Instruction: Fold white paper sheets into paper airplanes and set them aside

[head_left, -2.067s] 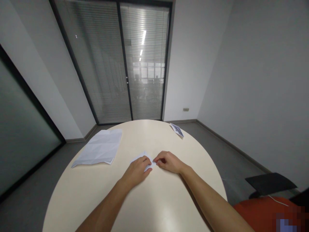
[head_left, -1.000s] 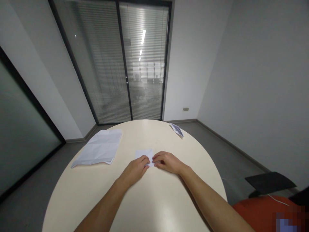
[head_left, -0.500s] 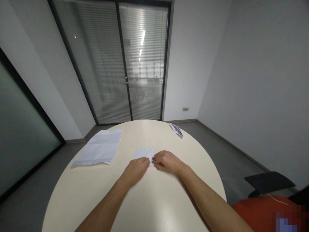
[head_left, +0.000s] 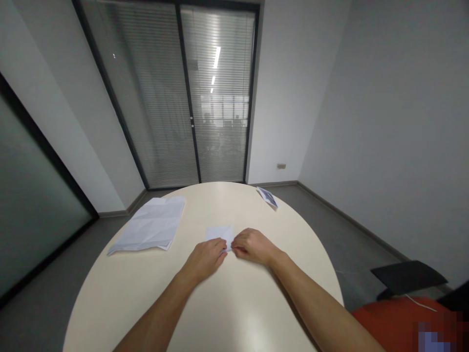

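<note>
A small white sheet of paper [head_left: 219,232] lies on the round cream table [head_left: 220,200], between and just beyond my hands. My left hand [head_left: 208,255] grips its near left edge, the fingers curled over the paper. At the near right corner, my right hand [head_left: 252,245] pinches the paper with bent fingers. Both palms face down, close to the tabletop, with a narrow gap between the fingertips. The fingers partly cover the paper's near edge, so any fold there is hard to make out.
Larger creased white sheets [head_left: 152,222] lie at the table's left. A folded printed paper [head_left: 268,197] sits near the far right edge. A black armrest-like piece [head_left: 408,276] and something red [head_left: 388,315] are at the lower right. A glass door with blinds [head_left: 220,146] stands behind.
Both hands stay nearly in place. The fingers shift slightly at the paper's near edge, and the right fingertips close in a little more.
</note>
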Motion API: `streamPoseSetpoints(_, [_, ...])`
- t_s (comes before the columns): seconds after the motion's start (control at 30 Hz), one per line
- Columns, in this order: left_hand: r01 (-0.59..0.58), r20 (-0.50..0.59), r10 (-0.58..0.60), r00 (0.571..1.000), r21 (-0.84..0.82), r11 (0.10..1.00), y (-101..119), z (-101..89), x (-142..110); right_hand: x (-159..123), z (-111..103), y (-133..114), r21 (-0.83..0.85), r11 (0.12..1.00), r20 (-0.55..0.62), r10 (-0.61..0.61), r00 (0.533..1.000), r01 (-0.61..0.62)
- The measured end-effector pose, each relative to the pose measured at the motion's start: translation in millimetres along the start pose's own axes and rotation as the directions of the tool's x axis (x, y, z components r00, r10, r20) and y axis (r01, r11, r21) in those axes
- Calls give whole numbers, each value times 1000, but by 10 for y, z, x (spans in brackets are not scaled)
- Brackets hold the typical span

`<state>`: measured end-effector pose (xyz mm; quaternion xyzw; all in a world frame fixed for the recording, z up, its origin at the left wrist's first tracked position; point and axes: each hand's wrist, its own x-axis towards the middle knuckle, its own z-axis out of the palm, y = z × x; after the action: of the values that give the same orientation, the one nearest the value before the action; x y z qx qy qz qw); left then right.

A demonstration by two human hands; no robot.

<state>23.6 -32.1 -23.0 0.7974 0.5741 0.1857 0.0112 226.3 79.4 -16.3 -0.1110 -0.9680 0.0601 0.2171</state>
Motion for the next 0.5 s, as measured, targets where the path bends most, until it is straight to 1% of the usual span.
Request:
streamPoseSetpoints(0.1, [-7, -12, 7, 1000, 23, 1000, -2, 14, 8, 11, -14, -10, -1, 1000, 26, -16, 1000, 16])
streamPoseSetpoints(0.3, [2, -39, 2, 999, 112, 994, 32, 0, 41, 15, -97, -61, 39, 999, 36, 12, 999, -13])
streamPoseSetpoints(0.4, [-30, -88, 38, 995, 86, 996, 52, -33, 41, -1, -112, -43, 63, 997, 17, 32, 999, -33])
streamPoseSetpoints(0.5, [-34, -156, 42, 987, 54, 998, 66, -51, 39, -22, -84, 27, 56, 995, 7, 85, 996, -86])
